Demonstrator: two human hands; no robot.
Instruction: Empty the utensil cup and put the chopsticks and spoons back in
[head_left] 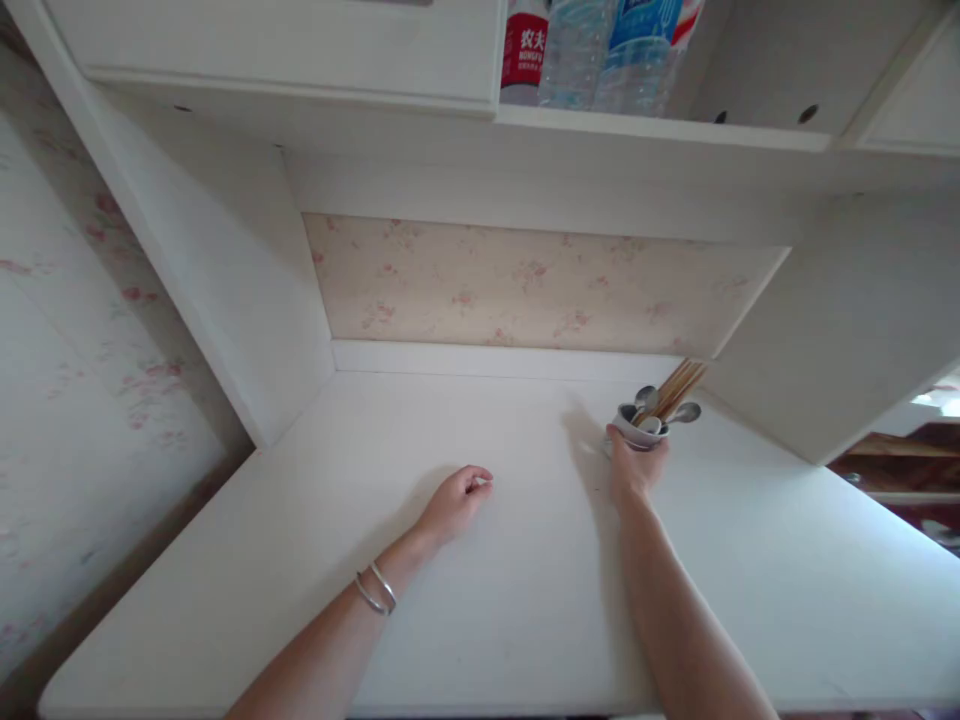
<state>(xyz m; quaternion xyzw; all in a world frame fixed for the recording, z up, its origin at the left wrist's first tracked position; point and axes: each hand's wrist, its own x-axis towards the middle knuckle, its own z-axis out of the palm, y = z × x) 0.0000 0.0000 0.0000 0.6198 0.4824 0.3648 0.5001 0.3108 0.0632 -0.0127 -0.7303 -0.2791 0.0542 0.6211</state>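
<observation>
My right hand (636,462) is wrapped round a white cup (628,432) near the back right of the white counter (525,600). Wooden chopsticks (681,385) lean out of the cup towards the back, and metal spoons (684,412) stick out beside them. The cup's lower part is hidden behind my fingers. To the left, my left hand (456,502) rests low over the counter's middle with its fingers curled in and the thumb near them; I see nothing in it. A silver bangle (373,592) circles that wrist.
Overhead, a shelf (660,128) holds plastic bottles (577,55), with a cabinet front (285,50) to its left. White side panels (225,270) flank the counter. Flowered wallpaper (510,285) covers the back. Dark reddish-brown shelving (907,465) shows beyond the right edge.
</observation>
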